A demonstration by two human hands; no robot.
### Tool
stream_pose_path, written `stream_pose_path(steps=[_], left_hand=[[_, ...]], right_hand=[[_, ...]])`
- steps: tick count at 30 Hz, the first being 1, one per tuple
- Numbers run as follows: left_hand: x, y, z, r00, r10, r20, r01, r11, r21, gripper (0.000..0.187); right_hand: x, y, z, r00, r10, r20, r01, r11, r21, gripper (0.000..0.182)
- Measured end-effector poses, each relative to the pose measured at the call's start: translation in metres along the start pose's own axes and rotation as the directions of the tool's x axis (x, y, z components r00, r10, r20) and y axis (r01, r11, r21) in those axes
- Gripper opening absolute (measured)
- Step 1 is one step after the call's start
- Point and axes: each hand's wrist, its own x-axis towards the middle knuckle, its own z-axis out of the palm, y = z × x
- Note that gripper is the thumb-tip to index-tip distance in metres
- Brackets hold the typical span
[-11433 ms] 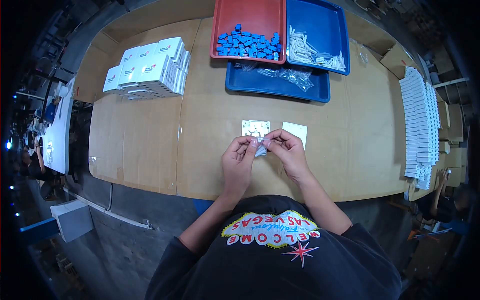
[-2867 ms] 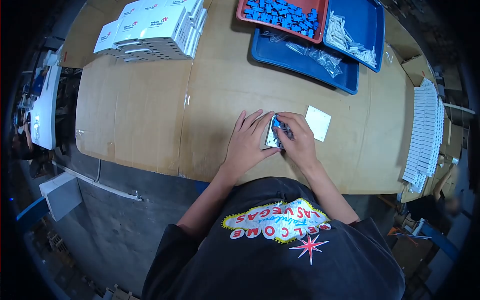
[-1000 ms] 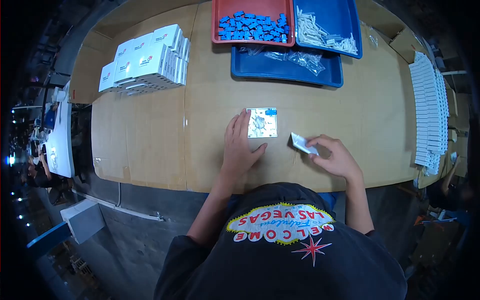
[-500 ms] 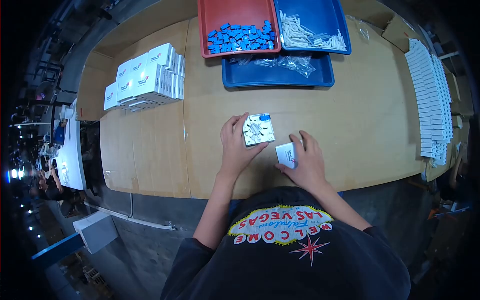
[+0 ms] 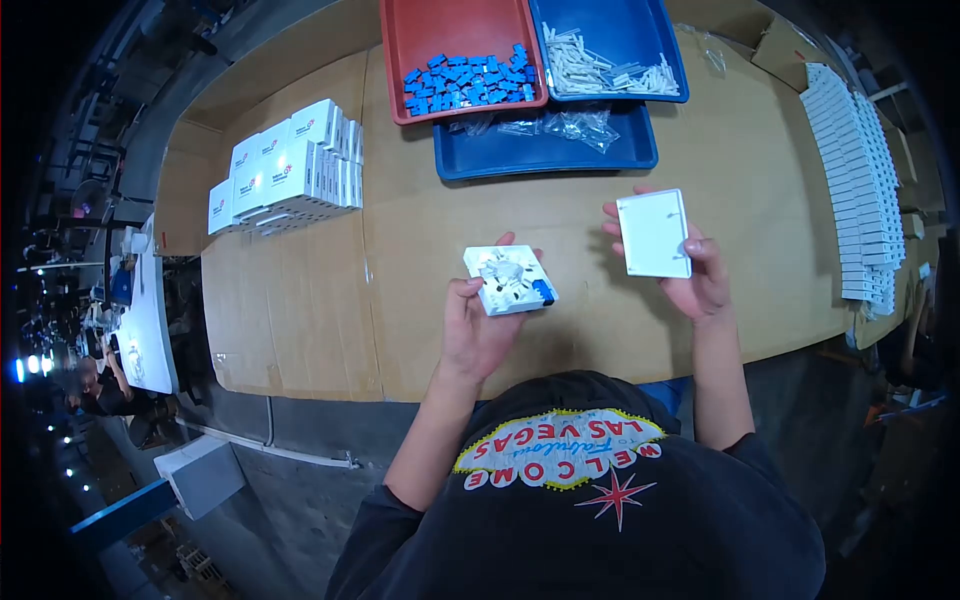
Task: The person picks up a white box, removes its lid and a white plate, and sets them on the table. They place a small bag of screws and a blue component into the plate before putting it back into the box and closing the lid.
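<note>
My left hand (image 5: 478,335) holds a square white case (image 5: 507,281) from below, thumb on its near left edge. Inside the case pale fittings show, and a small blue piece (image 5: 543,291) sits at its right corner. To the right, my right hand (image 5: 700,285) grips a white cover (image 5: 653,235) with its thumb on the right edge and its fingers behind. The cover's inner side faces up, with small tabs along its sides. The two white parts are apart, both above the cardboard surface (image 5: 420,320).
At the far side stand a red tray (image 5: 397,60) of blue pieces, a blue tray (image 5: 680,50) of white sticks and a lower blue tray (image 5: 540,165) with clear plastic. White boxes (image 5: 262,175) are stacked left; white cases (image 5: 850,190) line the right. A person (image 5: 110,385) is far left.
My right hand has lifted the white cover, turned it over and moved away and right. My left hand has turned the case and now supports it from underneath.
</note>
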Motion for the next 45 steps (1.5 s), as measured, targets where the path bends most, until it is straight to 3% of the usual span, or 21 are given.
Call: stream_pose_path(steps=[3,6,9,16,17,21,24,27,30,36,45], left_hand=[[-0.001,-0.001,0.011,0.981,-0.172,0.085,0.187,0.957,-0.221,0.074],[-0.002,-0.007,0.017,0.966,-0.239,0.095,0.256,0.927,-0.273,0.072],[-0.004,-0.014,0.025,0.960,-0.281,-0.021,0.275,0.949,-0.153,0.072],[-0.002,-0.025,0.008,0.954,-0.291,-0.072,0.270,0.939,-0.212,0.072],[-0.002,-0.027,0.004,0.953,-0.292,-0.076,0.272,0.940,-0.207,0.072],[-0.003,-0.030,0.001,0.946,-0.308,-0.103,0.282,0.936,-0.210,0.072],[-0.003,-0.031,0.001,0.950,-0.302,-0.076,0.279,0.934,-0.222,0.072],[-0.002,-0.033,-0.003,0.955,-0.292,-0.049,0.272,0.930,-0.247,0.071],[0.000,-0.034,-0.004,0.960,-0.275,-0.044,0.258,0.938,-0.233,0.070],[-0.001,-0.035,-0.001,0.944,-0.302,-0.131,0.274,0.942,-0.192,0.070],[-0.001,-0.041,-0.009,0.951,-0.287,-0.118,0.260,0.944,-0.201,0.078]], right_hand=[[0.005,-0.002,0.005,1.000,0.003,0.027,-0.005,0.996,0.093,0.098],[0.014,0.016,0.002,0.999,0.009,0.045,-0.017,0.985,0.171,0.089],[0.022,0.034,0.009,0.997,0.072,0.024,-0.075,0.979,0.189,0.078],[0.036,0.065,0.024,0.999,-0.032,-0.035,0.020,0.947,-0.321,0.077],[0.035,0.068,0.026,1.000,-0.007,-0.010,0.004,0.965,-0.261,0.071],[0.033,0.072,0.032,0.997,0.052,0.064,-0.025,0.930,-0.367,0.052],[0.031,0.076,0.033,0.995,0.053,0.079,-0.010,0.884,-0.468,0.050],[0.028,0.073,0.038,0.992,0.110,0.069,-0.068,0.894,-0.442,0.049],[0.029,0.069,0.034,0.972,0.223,0.077,-0.143,0.816,-0.560,0.055],[0.029,0.075,0.029,0.967,0.237,0.088,-0.133,0.773,-0.620,0.053],[0.026,0.086,0.036,0.962,0.251,0.110,-0.141,0.796,-0.588,0.046]])
